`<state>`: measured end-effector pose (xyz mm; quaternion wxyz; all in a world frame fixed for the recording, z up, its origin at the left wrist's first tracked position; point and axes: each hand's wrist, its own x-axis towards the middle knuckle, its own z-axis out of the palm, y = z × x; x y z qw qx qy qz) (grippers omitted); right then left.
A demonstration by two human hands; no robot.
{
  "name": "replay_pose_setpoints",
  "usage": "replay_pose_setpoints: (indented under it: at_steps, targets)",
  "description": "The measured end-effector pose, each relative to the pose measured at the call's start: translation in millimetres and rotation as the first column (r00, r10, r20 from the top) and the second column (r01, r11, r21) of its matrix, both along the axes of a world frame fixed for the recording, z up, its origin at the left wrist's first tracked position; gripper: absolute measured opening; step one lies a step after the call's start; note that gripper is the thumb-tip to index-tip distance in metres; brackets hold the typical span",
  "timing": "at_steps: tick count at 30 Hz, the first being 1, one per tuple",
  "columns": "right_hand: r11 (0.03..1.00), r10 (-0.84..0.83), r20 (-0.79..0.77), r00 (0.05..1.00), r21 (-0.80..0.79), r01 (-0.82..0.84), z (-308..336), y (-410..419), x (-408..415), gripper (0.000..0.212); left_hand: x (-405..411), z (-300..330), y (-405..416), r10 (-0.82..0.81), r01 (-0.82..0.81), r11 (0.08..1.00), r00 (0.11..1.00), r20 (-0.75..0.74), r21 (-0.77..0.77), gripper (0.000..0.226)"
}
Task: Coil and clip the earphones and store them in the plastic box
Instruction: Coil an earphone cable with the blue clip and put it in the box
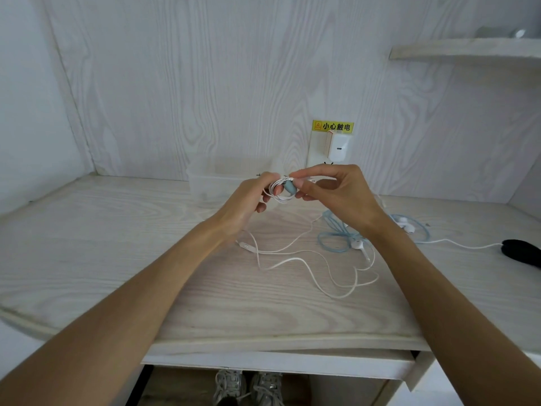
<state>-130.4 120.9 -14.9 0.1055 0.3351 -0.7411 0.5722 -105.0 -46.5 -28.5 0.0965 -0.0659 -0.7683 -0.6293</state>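
Observation:
My left hand [251,197] holds a small coil of white earphone cable [278,191] above the desk. My right hand [333,191] pinches a grey-blue clip [289,186] against that coil. Behind the hands, against the wall, stands the clear plastic box [211,179]. More white earphone cable [310,265] lies loose on the desk below the hands, with an inline remote [245,245] and an earbud [357,244]. To its right lies a light blue earphone cable [336,236].
A white charger [337,145] sits in a wall socket under a yellow warning label [333,126]. A black object [522,253] lies at the desk's right edge, with a white cable running to it. A shelf [465,49] hangs at upper right. Shoes [248,386] show under the desk.

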Motion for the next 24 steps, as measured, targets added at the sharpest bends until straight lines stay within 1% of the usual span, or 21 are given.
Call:
replay_pose_setpoints:
  at_steps: [3, 6, 10, 11, 13, 17, 19, 21, 24]
  targets:
    - [0.999, -0.026, 0.016, 1.0, -0.038, 0.027, 0.4, 1.0, -1.5, 0.015, -2.5, -0.9, -0.6, 0.023, -0.023, 1.0, 1.0, -0.022, -0.006, 0.028]
    - [0.998, -0.038, 0.017, 0.999, -0.05, 0.039, -0.4, 1.3, -1.3, 0.015, -1.8, -1.6, -2.5, -0.023, 0.021, 0.998, 0.999, -0.039, -0.063, 0.026]
    - [0.997, -0.032, 0.059, 0.998, -0.067, 0.036, 1.5, 3.6, -2.1, 0.012, 2.9, -0.2, -4.3, -0.068, 0.062, 0.991, 0.997, -0.047, -0.12, 0.048]
    - [0.998, -0.029, 0.068, 0.997, -0.06, 0.033, 1.1, 3.4, -2.6, 0.014, 4.4, -0.5, -4.8, -0.079, 0.071, 0.988, 0.995, -0.053, -0.134, 0.044]
    - [0.999, -0.006, 0.083, 0.997, -0.036, 0.009, 0.7, 3.7, -3.6, 0.018, 7.0, -1.2, -4.7, -0.111, 0.098, 0.982, 0.991, -0.073, -0.16, 0.027]
    - [0.999, 0.051, 0.093, 0.994, -0.018, -0.05, 0.8, 5.4, -3.3, 0.019, 5.4, -3.8, -5.7, -0.095, 0.075, 0.978, 0.991, -0.096, -0.194, 0.025]
    - [0.998, 0.053, 0.076, 0.996, -0.044, -0.05, 1.5, 5.9, -2.4, 0.019, 3.1, -2.3, -6.3, -0.062, 0.05, 0.988, 0.995, -0.079, -0.145, 0.028]
    - [0.997, 0.057, 0.067, 0.996, -0.061, -0.053, 2.4, 5.8, -1.9, 0.02, 3.3, 1.2, -5.9, -0.057, 0.056, 0.998, 0.998, -0.041, -0.023, 0.029]
    - [0.997, 0.055, 0.072, 0.996, -0.062, -0.051, 3.5, 6.1, -1.6, 0.021, 5.0, 8.2, -5.3, -0.09, 0.074, 0.983, 0.991, 0.094, 0.165, 0.039]
